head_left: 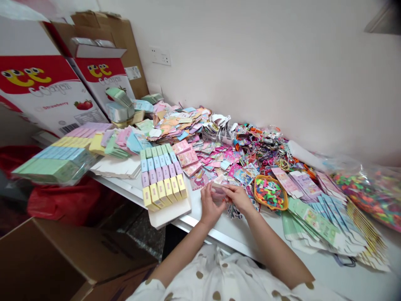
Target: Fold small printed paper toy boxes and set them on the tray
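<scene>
Because the small pinkish packet [218,192] is so slight, the left hand [211,205] and right hand [239,198] pinch it narrowly in their fingertips, held just above a bare strip of bench [219,244] where the clutter leaves room, between the pastel boxes [161,175] and a basket [275,208]

Bright, diffuse indoor light, as I view it remotely, lies evenly on the white wall [266,71], with deep shade only on the floor [140,234] below the table edge [216,236]. Wide-angle distortion bends that edge; glare marks the clear plastic bag [366,192], the right margin blurs, and the left hand [211,205], right hand [238,198] and small packet [218,191] are fairly sharp.
</scene>
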The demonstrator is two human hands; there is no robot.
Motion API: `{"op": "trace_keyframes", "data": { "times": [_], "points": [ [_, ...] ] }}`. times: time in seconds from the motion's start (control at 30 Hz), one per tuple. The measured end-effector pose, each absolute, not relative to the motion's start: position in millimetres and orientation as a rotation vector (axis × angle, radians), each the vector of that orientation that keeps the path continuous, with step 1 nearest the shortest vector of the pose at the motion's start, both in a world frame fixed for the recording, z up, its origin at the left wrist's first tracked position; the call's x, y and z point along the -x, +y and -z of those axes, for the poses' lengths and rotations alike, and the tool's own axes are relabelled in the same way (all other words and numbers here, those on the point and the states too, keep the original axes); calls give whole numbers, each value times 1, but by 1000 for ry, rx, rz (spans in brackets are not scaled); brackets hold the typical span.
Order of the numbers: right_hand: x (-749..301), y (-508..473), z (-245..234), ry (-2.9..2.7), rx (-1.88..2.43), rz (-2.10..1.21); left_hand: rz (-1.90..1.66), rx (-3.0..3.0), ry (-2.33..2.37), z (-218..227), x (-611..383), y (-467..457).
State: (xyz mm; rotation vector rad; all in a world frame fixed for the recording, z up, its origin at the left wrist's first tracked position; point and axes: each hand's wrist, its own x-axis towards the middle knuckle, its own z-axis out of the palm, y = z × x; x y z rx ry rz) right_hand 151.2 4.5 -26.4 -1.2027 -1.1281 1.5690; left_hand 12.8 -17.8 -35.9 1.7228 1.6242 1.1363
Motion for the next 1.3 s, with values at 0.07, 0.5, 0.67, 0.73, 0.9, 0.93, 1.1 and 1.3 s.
{"op": "trace_keyframes", "data": {
  "times": [0.07, 0.5, 0.67, 0.73, 0.9, 0.93, 1.1, 1.3],
  "points": [
    [-148, 7, 30, -1006, 1180, -1599, -1140, -1595, 1495, 35, -8, -20],
    [-153, 7, 19, -1550, 1148, -1111, -1022, -1384, 1441, -7, 22, 8],
    [-153, 11, 15, -1624, 1159, -987, -1013, -1674, 1450, -15, 25, 6],
    [-153, 12, 15, -1654, 1178, -948, -973, -1746, 1435, -16, 26, 6],
    [-153, 9, 17, -1705, 1175, -849, -957, -1922, 1433, -16, 28, 8],
    [-153, 8, 17, -1715, 1170, -827, -950, -1957, 1439, -15, 29, 9],
    [-152, 4, 19, -1815, 1104, -690, -884, -2268, 1400, -12, 37, 12],
    [-153, -3, 37, -1956, 1009, -383, -968, -2683, 1226, -3, 48, 10]
  ]
}}
